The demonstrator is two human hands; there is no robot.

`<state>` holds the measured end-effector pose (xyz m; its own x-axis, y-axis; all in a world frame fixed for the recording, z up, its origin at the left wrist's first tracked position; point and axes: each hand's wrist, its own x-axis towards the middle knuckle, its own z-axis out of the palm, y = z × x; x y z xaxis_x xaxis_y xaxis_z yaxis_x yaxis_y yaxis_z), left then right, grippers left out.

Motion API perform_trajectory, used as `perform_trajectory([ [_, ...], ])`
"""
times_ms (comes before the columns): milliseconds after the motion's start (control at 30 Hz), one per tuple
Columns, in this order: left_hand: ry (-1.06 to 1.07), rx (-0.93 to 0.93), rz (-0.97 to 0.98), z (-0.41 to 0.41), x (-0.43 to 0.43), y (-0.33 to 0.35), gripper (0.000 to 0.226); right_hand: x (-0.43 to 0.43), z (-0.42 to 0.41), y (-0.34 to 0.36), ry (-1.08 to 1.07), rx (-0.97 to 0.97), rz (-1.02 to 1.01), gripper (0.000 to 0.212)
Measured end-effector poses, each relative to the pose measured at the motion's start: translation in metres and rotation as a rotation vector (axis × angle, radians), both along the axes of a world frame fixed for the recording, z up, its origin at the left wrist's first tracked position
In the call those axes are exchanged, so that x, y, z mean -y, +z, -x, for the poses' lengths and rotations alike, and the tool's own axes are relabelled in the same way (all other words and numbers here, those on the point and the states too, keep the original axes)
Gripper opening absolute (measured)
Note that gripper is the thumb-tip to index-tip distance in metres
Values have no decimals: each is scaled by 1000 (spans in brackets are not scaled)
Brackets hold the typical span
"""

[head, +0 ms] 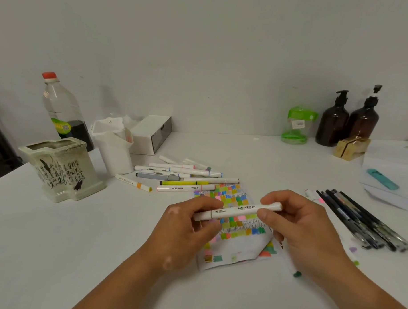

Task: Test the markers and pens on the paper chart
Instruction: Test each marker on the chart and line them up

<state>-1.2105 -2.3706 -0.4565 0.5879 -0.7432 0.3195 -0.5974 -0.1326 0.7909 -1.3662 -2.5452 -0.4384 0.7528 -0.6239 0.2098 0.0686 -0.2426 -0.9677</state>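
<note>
A white marker (237, 211) with black "MARKER" lettering is held level above the paper chart (233, 227). My left hand (184, 230) pinches its left end and my right hand (304, 229) pinches its right end. The chart lies on the white table, covered with many small colour swatches and zigzag lines. A pile of several white markers (181, 176) lies behind the chart on the left. A bundle of dark pens (362, 222) lies to the right. A thin pen tip (281, 245) pokes out under my right hand, and a green cap (297, 274) lies near my right wrist.
At the left stand a ceramic pot with black writing (61, 168), a white holder (113, 146), a white box (150, 134) and a red-capped bottle (61, 110). At the back right are a green jar (296, 125), two brown pump bottles (347, 120) and a gold box (351, 148). A white box with a teal item (382, 179) sits far right.
</note>
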Motion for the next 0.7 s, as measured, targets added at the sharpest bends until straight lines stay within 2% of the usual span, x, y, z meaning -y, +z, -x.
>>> perform_trajectory([
  [67,-39,108,-58,2,1,0,30,0,0,-1,18,-2,28,27],
  [133,-83,172,-130,3,2,-1,41,-1,-1,-1,36,-9,59,29],
  [233,-98,215,-208,6,3,2,39,-2,-2,-2,64,2,45,29],
  [300,-100,244,-181,9,3,4,37,-3,-3,-1,116,71,-89,17],
  [333,-96,259,-163,11,4,5,37,-4,-3,-1,149,94,-164,17],
  [367,-92,270,-150,12,4,6,38,-4,-4,-2,181,99,-210,29],
  [400,-95,277,-142,13,5,7,39,-5,-5,-3,221,95,-234,37],
  [500,-156,272,-117,17,5,9,39,-17,-8,-8,308,28,-188,35],
  [600,-166,252,-152,8,-1,10,40,-22,-12,-12,211,10,-133,33],
  [700,-67,253,-357,-18,-18,13,57,-18,-12,-10,103,76,-245,26],
])
